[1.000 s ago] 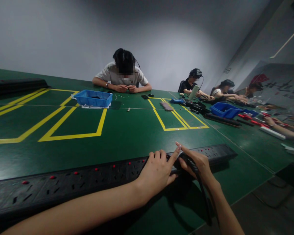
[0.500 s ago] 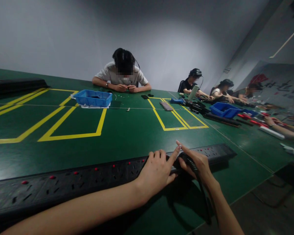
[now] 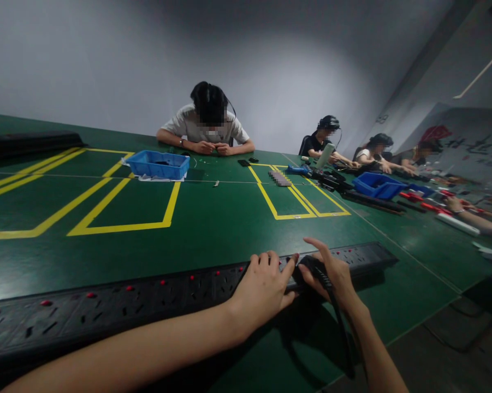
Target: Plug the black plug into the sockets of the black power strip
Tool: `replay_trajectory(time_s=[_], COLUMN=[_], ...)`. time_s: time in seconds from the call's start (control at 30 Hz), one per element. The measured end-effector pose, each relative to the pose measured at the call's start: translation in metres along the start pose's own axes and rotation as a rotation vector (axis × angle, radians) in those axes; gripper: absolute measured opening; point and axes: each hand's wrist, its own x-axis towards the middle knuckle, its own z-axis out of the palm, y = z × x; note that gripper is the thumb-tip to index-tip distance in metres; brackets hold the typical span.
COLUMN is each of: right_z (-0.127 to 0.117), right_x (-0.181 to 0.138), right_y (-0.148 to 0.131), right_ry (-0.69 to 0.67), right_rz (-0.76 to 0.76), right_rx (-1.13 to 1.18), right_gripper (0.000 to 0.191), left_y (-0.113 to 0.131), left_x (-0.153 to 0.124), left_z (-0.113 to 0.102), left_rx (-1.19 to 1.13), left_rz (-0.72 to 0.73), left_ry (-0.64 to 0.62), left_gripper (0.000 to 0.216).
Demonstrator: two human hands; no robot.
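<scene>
A long black power strip point(image 3: 118, 303) with red switches lies along the near edge of the green table point(image 3: 213, 218). My left hand point(image 3: 264, 286) rests on the strip, fingers curled over its top and index finger stretched toward the plug. My right hand point(image 3: 331, 273) pinches a black plug point(image 3: 311, 266) against the strip; the plug's black cable point(image 3: 338, 322) runs back along my right forearm.
A blue bin point(image 3: 158, 164) sits across the table in front of a seated person point(image 3: 207, 123). Yellow tape rectangles mark the table top. More people, a second blue bin point(image 3: 377, 184) and tools are at the far right. Another black strip point(image 3: 28, 142) lies far left.
My left index finger has lowered toward the plug. My right hand's fingers have shifted slightly on the plug. The view has tilted a little.
</scene>
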Motion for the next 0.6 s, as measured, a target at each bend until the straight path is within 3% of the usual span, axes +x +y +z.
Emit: replay_trajectory(time_s=[0.1, 0.23, 0.33, 0.47, 0.6], right_z=[-0.004, -0.023, -0.035, -0.039, -0.032], right_x=[-0.001, 0.005, 0.010, 0.012, 0.012], right_y=[0.000, 0.015, 0.019, -0.007, -0.043], right_ry=[0.218, 0.603, 0.686, 0.504, 0.051], right_rz=[0.121, 0.161, 0.204, 0.272, 0.254], right_rx=[0.280, 0.408, 0.458, 0.431, 0.232], right_gripper=[0.023, 0.021, 0.021, 0.021, 0.021], left_y=[0.000, 0.000, 0.001, 0.001, -0.004], left_x=[-0.001, -0.001, -0.001, 0.001, -0.001], left_z=[0.000, 0.000, -0.001, -0.003, -0.004], left_rx=[0.003, 0.001, -0.024, -0.048, -0.067], left_rz=[-0.005, -0.002, -0.005, -0.005, -0.019], left_ry=[0.003, -0.013, -0.034, -0.038, -0.043], left_gripper=[0.064, 0.065, 0.065, 0.064, 0.076])
